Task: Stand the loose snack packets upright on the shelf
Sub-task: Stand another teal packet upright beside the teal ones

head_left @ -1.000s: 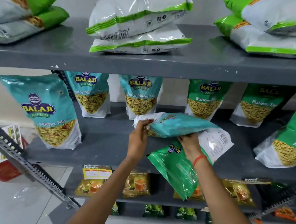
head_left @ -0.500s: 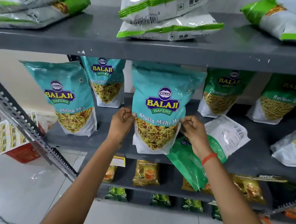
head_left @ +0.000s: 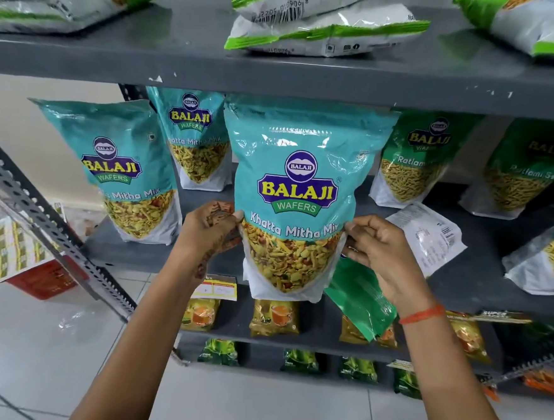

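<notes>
A teal Khatta Mitha Mix packet is held upright, label facing me, in front of the grey middle shelf. My left hand pinches its left edge and my right hand pinches its right edge. Its base hangs over the shelf's front edge. Behind my right hand a green packet lies flat, white back up, hanging over the front edge. Two more teal packets stand upright to the left.
Green Ratlami Sev packets stand at the right of the middle shelf. White-and-green packets lie flat on the top shelf. Small yellow packets fill the lower shelf. A perforated metal upright slants at left.
The teal packet went from lying flat in both hands to upright with its label facing me. It now appears larger and closer. The green packet stayed on the shelf.
</notes>
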